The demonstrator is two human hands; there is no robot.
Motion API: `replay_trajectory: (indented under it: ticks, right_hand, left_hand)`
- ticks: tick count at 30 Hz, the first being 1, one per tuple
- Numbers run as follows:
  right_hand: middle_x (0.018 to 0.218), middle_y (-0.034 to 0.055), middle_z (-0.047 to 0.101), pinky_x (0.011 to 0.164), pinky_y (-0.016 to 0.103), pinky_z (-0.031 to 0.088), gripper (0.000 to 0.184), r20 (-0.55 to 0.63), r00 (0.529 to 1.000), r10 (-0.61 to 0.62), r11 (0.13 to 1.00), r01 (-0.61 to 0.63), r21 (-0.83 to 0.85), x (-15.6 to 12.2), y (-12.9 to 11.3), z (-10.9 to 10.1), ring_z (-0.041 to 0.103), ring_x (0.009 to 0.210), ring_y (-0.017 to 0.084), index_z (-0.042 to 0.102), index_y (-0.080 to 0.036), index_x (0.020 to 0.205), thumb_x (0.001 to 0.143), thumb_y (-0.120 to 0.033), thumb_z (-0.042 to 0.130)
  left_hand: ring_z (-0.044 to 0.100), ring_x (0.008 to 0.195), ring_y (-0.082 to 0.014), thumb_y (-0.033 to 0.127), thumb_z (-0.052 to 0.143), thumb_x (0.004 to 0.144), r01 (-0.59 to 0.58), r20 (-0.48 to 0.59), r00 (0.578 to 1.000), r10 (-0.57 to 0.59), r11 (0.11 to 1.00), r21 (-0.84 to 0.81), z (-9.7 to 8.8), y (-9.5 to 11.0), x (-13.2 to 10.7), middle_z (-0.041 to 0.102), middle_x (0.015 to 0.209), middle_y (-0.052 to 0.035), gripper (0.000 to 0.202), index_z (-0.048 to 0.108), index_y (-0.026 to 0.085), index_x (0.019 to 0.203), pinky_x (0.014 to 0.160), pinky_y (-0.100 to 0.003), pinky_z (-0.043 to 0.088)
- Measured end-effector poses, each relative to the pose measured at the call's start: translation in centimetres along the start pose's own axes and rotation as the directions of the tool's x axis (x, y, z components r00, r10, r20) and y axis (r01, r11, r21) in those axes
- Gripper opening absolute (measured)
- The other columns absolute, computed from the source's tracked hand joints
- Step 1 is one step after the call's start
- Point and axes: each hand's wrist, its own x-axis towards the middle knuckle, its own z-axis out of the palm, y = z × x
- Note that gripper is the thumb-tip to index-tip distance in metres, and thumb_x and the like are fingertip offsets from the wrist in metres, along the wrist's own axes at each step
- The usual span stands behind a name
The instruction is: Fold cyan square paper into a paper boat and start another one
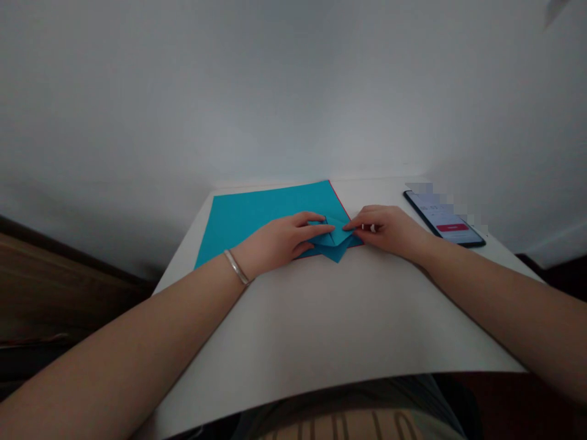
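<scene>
A small folded piece of blue paper [338,237] lies between my two hands, over the front right part of a larger blue sheet [261,214]. My left hand [291,237] holds the folded paper from the left, its index finger pressed on top and its thumb near the lower edge. With thumb and index finger together, my right hand [378,226] pinches the paper's right corner. One pointed flap hangs toward me at the bottom of the fold. The fingers hide part of its left side.
A phone [444,217] with a lit screen lies at the right on the white table [321,318]. A red edge shows along the blue sheet's right side. The table stands against a pale wall [275,91]. Brown wooden furniture [59,287] is at the left.
</scene>
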Motion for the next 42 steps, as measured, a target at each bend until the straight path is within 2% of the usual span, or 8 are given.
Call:
replay_trajectory:
  ticks: [7, 15, 18, 20, 26, 31, 35, 42]
  right_hand:
    - [0.086, 0.0056, 0.067, 0.062, 0.025, 0.045, 0.026, 0.106, 0.982, -0.158, 0.985, 0.164, -0.05, -0.4, 1.0, 0.0, 0.059, 0.07, 0.013, 0.072, -0.023, 0.106, 0.089, -0.025, 0.053]
    - [0.084, 0.0033, 0.065, 0.058, 0.023, 0.042, 0.028, 0.15, 0.964, -0.221, 0.965, 0.238, -0.106, -0.4, 1.1, 0.1, 0.058, 0.067, 0.011, 0.072, -0.028, 0.107, 0.09, -0.025, 0.05]
    - [0.085, 0.003, 0.066, 0.059, 0.023, 0.042, 0.028, 0.159, 0.959, -0.233, 0.961, 0.252, -0.111, -0.3, 1.1, 0.1, 0.059, 0.068, 0.012, 0.072, -0.029, 0.106, 0.089, -0.023, 0.05]
    - [0.086, 0.0033, 0.066, 0.06, 0.023, 0.043, 0.028, 0.165, 0.957, -0.237, 0.956, 0.26, -0.134, -0.3, 1.2, 0.1, 0.06, 0.071, 0.013, 0.072, -0.029, 0.106, 0.09, -0.023, 0.05]
    - [0.088, 0.004, 0.067, 0.065, 0.026, 0.044, 0.028, 0.17, 0.95, -0.262, 0.943, 0.289, -0.164, -0.2, 1.1, 0.3, 0.061, 0.078, 0.016, 0.072, -0.031, 0.106, 0.09, -0.025, 0.05]
    - [0.086, 0.0048, 0.068, 0.066, 0.028, 0.045, 0.03, 0.16, 0.972, -0.175, 0.957, 0.206, -0.207, -0.2, 0.6, 0.0, 0.061, 0.075, 0.017, 0.068, -0.023, 0.11, 0.084, -0.023, 0.055]
    - [0.077, 0.0018, 0.067, 0.062, 0.027, 0.043, 0.02, 0.168, 0.981, -0.1, 0.962, 0.138, -0.237, -0.1, 0.6, -0.2, 0.06, 0.067, 0.015, 0.069, -0.022, 0.097, 0.08, -0.024, 0.058]
    - [0.09, 0.0036, 0.069, 0.069, 0.028, 0.047, 0.016, 0.191, 0.954, -0.232, 0.94, 0.271, -0.206, -0.1, 0.9, -0.4, 0.063, 0.08, 0.017, 0.071, -0.024, 0.09, 0.086, -0.026, 0.056]
  left_hand:
    - [0.057, 0.113, -0.0221, 0.022, 0.049, 0.093, -0.046, 0.037, 0.998, 0.047, 0.998, -0.037, -0.1, -0.4, 0.0, 0.054, 0.132, -0.0078, 0.042, 0.049, 0.027, 0.134, 0.094, -0.036, 0.049]
    - [0.059, 0.111, -0.0218, 0.022, 0.047, 0.093, -0.067, 0.049, 0.997, 0.061, 0.991, 0.118, 0.0, -0.4, -0.2, 0.051, 0.138, -0.0064, 0.042, 0.049, 0.032, 0.134, 0.09, -0.035, 0.052]
    - [0.054, 0.118, -0.025, 0.02, 0.048, 0.093, -0.122, 0.053, 0.992, 0.113, 0.971, 0.206, -0.1, -0.2, 0.0, 0.051, 0.137, -0.006, 0.043, 0.05, 0.036, 0.132, 0.093, -0.039, 0.05]
    - [0.051, 0.122, -0.0254, 0.017, 0.046, 0.093, -0.174, 0.054, 0.985, 0.166, 0.962, 0.21, -0.1, -0.1, 0.1, 0.054, 0.133, -0.0078, 0.04, 0.054, 0.032, 0.129, 0.098, -0.042, 0.046]
    - [0.054, 0.114, -0.0207, 0.013, 0.047, 0.092, -0.195, 0.059, 0.98, 0.188, 0.968, 0.158, 0.2, -0.1, 0.0, 0.057, 0.127, -0.0096, 0.039, 0.054, 0.024, 0.129, 0.097, -0.036, 0.046]
    - [0.054, 0.114, -0.0205, 0.011, 0.048, 0.091, -0.195, 0.072, 0.98, 0.186, 0.971, 0.139, 0.1, 0.0, 0.1, 0.058, 0.128, -0.009, 0.037, 0.056, 0.023, 0.125, 0.098, -0.036, 0.045]
    - [0.054, 0.115, -0.0219, 0.009, 0.049, 0.089, -0.178, 0.081, 0.982, 0.169, 0.976, 0.123, -0.1, 0.1, 0.2, 0.057, 0.13, -0.0094, 0.037, 0.058, 0.022, 0.123, 0.098, -0.037, 0.045]
    - [0.054, 0.117, -0.0226, 0.009, 0.052, 0.086, -0.149, 0.074, 0.987, 0.141, 0.983, 0.107, -0.3, 0.4, 0.2, 0.056, 0.131, -0.0096, 0.035, 0.06, 0.021, 0.118, 0.098, -0.038, 0.045]
